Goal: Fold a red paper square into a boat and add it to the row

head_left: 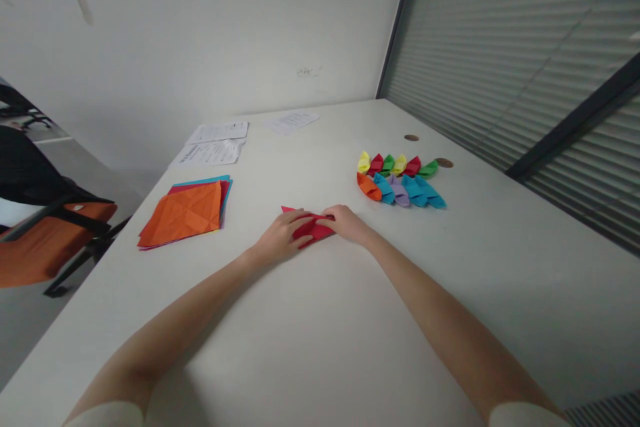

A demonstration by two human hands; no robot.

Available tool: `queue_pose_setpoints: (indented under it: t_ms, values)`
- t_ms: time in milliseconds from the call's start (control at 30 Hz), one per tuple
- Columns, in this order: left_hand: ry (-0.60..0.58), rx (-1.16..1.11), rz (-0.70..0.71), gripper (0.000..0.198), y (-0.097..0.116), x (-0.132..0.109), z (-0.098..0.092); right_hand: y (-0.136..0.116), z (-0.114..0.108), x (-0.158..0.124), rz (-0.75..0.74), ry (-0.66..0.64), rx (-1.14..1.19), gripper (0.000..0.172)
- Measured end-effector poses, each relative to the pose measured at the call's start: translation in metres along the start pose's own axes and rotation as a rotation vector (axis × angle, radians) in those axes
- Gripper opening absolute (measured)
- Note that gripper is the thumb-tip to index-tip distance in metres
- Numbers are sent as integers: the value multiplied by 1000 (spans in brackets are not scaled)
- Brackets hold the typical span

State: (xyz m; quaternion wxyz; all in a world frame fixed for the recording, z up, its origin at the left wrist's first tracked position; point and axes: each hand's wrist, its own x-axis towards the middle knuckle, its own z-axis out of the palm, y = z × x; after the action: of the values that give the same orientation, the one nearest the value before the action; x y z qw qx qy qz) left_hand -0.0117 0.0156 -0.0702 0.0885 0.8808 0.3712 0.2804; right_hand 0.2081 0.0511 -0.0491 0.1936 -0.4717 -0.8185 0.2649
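Observation:
A folded piece of red origami paper (314,229) lies on the white table in front of me, with a pointed corner sticking out at its upper left. My left hand (284,235) holds its left side, the fingers across the top and the thumb near the lower edge. At the upper right edge, my right hand (346,221) pinches the paper between thumb and fingers. Both hands cover part of the folds.
Left of my hands is a stack of coloured paper sheets, a creased orange sheet (187,208) on top. Folded paper pieces (399,191) in several colours form two rows to the right. Printed pages (215,143) lie farther back. An orange chair (55,233) stands left of the table (310,347).

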Motion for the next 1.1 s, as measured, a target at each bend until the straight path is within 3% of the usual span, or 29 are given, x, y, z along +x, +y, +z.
queue_pose_setpoints:
  t_ms: [100,167,300,400,600,767,933,1100]
  values:
    - [-90,69,-38,47,-2,-4,8,-3,3,-4,-22,140,-245,23]
    - [-94,87,-62,48,-3,-5,10,-7,7,-10,-117,177,-345,27]
    - [-97,68,-76,48,0,-3,9,-9,15,-29,-445,16,-384,36]
    - [-118,32,-100,48,2,-2,6,4,14,-45,-450,-3,-421,46]
    - [-153,37,-116,49,3,-2,5,31,-2,-62,-303,28,-452,40]
    - [-109,63,-107,50,5,-2,6,21,-7,-51,-315,190,-519,25]
    - [-93,88,-107,68,8,-3,3,15,-4,-28,-534,74,-607,17]
    - [-95,179,-105,61,12,-1,-3,16,-5,-16,-737,60,-762,22]
